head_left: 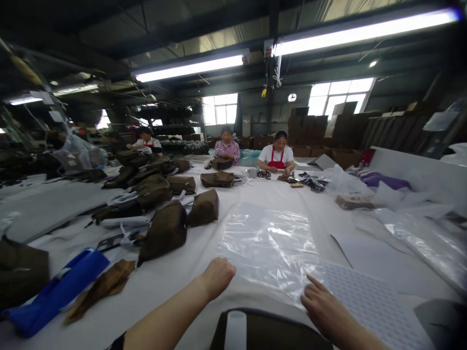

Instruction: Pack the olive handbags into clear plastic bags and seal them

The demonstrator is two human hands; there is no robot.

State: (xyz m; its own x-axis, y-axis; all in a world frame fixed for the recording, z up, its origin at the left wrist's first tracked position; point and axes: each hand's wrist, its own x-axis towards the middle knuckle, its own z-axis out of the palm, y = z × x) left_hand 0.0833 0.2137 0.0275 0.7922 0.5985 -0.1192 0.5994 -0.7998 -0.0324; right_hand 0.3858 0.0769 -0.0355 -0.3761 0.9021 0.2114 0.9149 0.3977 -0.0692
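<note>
Clear plastic sheet [268, 248]: glossy, crinkled, v. shiny. White dotted sheet [365, 301]: matt, material unclear. Counter [153, 284] cover: smooth matt white cloth. Brown bags [164, 231]: matt cloth, slightly rough. Blue piece [54, 291]: smooth, slight sheen. Cardboard boxes [306, 126] at back: matt brown.

Long work table [153, 296] under a white cover | right now, clear plastic sheet [266, 248] lying flat mid-table, its edge over a dotted white mat [365, 301] | brown cloth bags [164, 231] lined up down the left side (plenty of them!) | blue bag [54, 291] near left | small cardboard box [353, 201] out right
</note>
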